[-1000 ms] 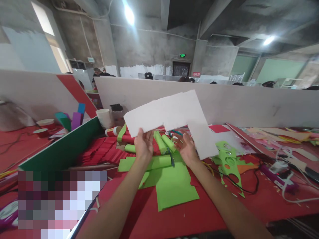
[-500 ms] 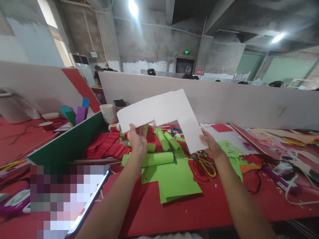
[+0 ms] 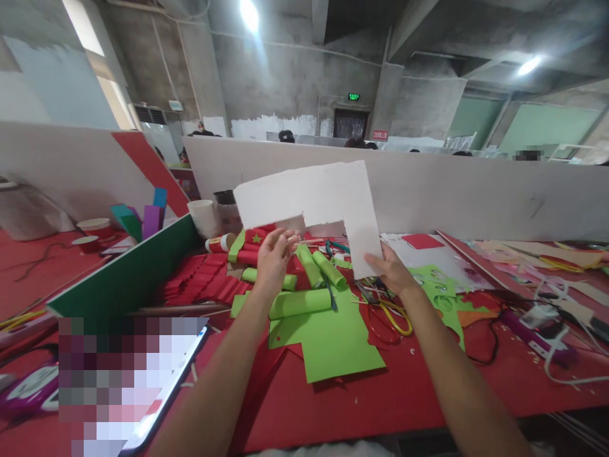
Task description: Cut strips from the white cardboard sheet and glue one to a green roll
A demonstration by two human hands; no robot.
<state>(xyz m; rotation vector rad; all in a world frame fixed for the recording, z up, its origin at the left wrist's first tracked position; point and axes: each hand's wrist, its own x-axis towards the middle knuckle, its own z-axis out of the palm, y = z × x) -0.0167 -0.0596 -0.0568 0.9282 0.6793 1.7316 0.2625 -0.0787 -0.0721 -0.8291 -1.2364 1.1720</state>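
Note:
A white L-shaped piece of board [image 3: 304, 190] is held up above the table, with a jagged notch along its lower edge. My right hand [image 3: 392, 270] grips the lower end of its short arm, thumb on the near face. Below the notch, my left hand [image 3: 276, 257] is off the board, with its fingers loosely apart and nothing visible in them. Beneath the hands lie a flat green sheet [image 3: 337, 346] and several rolled green tubes [image 3: 299, 303]. Scissors with yellow and red handles [image 3: 397, 317] rest just under my right hand.
Pleated red paper [image 3: 204, 279] lies at the left beside an upright green board [image 3: 128, 273]. A phone [image 3: 166, 387] with a pixelated screen is at the near left. White cups [image 3: 203, 218] stand behind. Green paper scraps [image 3: 440, 295] and a purple glue gun [image 3: 535, 336] lie at the right.
My left hand has let go of the white board and dropped below it. The board has tilted and shifted slightly right and up, held by my right hand.

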